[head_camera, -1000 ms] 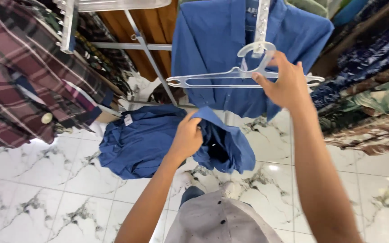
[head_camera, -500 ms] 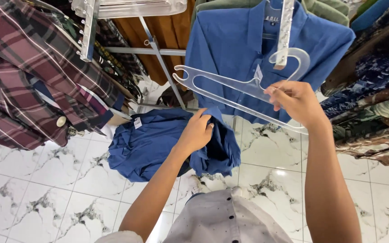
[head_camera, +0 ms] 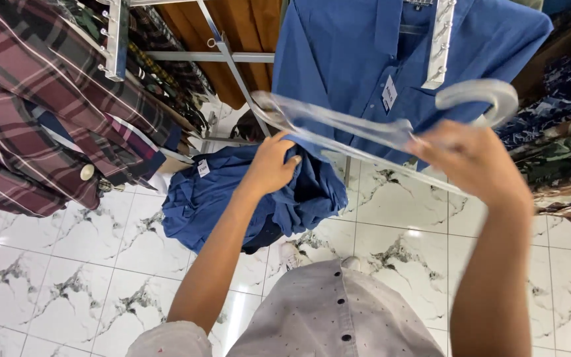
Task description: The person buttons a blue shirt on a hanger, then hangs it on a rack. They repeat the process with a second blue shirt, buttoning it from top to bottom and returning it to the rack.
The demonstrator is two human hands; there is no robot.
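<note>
- Left hand (head_camera: 273,162), fingers (head_camera: 290,160) curled and clamped on a bunched blue shirt (head_camera: 232,201), held up above the floor.
- Shirt hanging crumpled below the grip, a small white tag (head_camera: 203,168) showing near its upper left edge.
- Right hand (head_camera: 474,158), fingers closed around a clear plastic hanger (head_camera: 358,129), gripped near the base of its hook (head_camera: 480,96).
- Hanger tilted, its far end just beside the left hand, close above the bunched shirt.
- Behind the hanger, a second blue shirt (head_camera: 365,53) hanging flat from a white strip (head_camera: 439,46), a paper tag (head_camera: 388,92) on its front.
- To the left, plaid shirts (head_camera: 34,119) hanging on a metal rack (head_camera: 186,56).
- To the right, dark patterned shirts (head_camera: 563,112) hanging in a row.
- Underneath, white marble-patterned floor tiles (head_camera: 54,271).
- At the bottom edge, the wearer's own grey buttoned shirt (head_camera: 332,317).
</note>
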